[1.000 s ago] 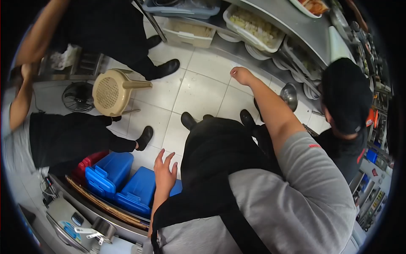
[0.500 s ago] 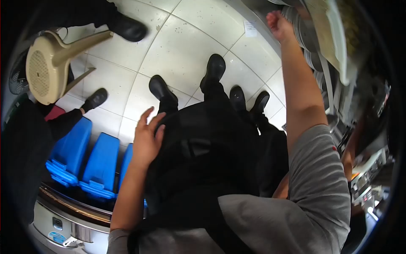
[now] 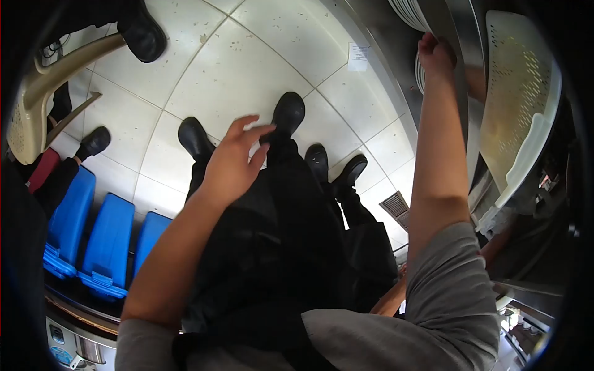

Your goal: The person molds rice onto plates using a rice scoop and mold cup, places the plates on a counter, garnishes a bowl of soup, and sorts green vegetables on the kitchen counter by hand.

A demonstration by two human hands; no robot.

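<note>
My left hand (image 3: 234, 162) hangs in front of my black apron, above the tiled floor, with its fingers apart and nothing in them. At the upper right, my right hand (image 3: 437, 57) reaches to the stacked white plates (image 3: 409, 13) on a metal shelf (image 3: 396, 52). Its fingers are curled at the plates' edge; whether they grip a plate is hidden. Right of that arm is a whitish perforated container (image 3: 516, 93), seen tilted in the view.
Blue lidded bins (image 3: 108, 238) stand at the lower left. A beige plastic stool (image 3: 37, 102) is at the left, near one person's black shoe (image 3: 142, 34). Another person's shoes (image 3: 351, 171) are close on my right, by a floor drain (image 3: 395, 207).
My view has turned down and moved toward the shelf. My right hand has gone from above the floor to the plates. My left hand has come up and forward.
</note>
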